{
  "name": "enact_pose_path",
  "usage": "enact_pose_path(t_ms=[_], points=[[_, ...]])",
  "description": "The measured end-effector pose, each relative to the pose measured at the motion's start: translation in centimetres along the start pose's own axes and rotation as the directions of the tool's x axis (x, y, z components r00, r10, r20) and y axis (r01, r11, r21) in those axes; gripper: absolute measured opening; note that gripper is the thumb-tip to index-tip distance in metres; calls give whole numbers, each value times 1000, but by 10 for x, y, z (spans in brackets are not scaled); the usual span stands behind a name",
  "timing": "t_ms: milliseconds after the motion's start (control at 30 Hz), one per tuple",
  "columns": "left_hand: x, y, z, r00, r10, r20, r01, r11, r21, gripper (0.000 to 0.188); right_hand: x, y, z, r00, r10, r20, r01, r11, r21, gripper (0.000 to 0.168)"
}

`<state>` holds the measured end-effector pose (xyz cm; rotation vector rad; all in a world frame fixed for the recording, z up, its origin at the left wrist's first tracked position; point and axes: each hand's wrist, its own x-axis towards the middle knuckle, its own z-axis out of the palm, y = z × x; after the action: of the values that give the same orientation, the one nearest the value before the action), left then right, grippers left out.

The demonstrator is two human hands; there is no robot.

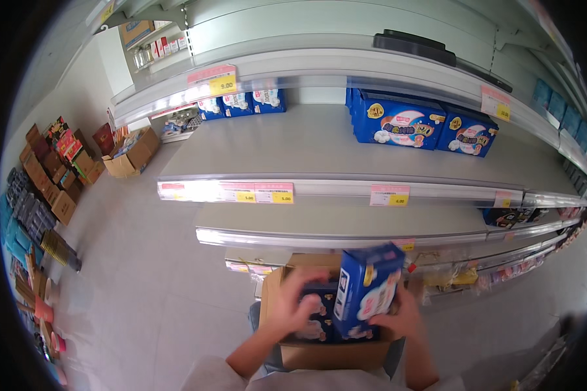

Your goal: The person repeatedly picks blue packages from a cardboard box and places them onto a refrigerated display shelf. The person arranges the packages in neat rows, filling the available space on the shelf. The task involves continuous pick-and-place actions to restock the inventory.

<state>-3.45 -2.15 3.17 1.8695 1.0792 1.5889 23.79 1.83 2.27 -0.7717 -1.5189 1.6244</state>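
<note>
Tilted above an open cardboard box (pixel 335 355) is a blue pack (pixel 367 288), apparently of sanitary pads, printed with white cotton bolls. My right hand (pixel 405 313) grips it from the right side, thumb on the front. My left hand (pixel 298 303), slightly blurred, hovers over the box's left part with thumb and fingers apart. Whether its fingertips touch anything is unclear. More blue packs (pixel 318 330) lie inside the box, partly covered by my left hand and the raised pack. The box rests on something dark grey, mostly hidden, right before my body.
Ahead stand metal store shelves (pixel 274 146) with protruding price-tag rails. Similar blue packs (pixel 401 122) stand at the upper shelf's right, smaller blue packs (pixel 239 102) at its left. A black object (pixel 413 47) tops the unit. Cartons (pixel 58 183) and stacked goods line the left wall.
</note>
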Motion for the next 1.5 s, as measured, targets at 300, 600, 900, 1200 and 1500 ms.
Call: enact_pose_path(t_ms=[300,600,900,1200,1500], points=[[160,24,-117,832,470,-294,-168,720,673,13,143,-179,34,997,-65,-52,35,893,-449,69],[209,-10,-133,963,41,-267,185,623,760,25,335,-198,54,991,-133,-12,91,736,-671,78],[203,-15,-136,965,12,-263,204,598,775,21,455,-159,38,956,-261,-132,39,561,-827,94],[207,-14,-130,956,66,-285,183,623,760,22,491,-137,36,836,-501,-224,-76,300,-951,100],[202,-9,-134,942,29,-334,247,613,751,18,450,-151,76,796,-557,-237,-42,340,-939,94]])
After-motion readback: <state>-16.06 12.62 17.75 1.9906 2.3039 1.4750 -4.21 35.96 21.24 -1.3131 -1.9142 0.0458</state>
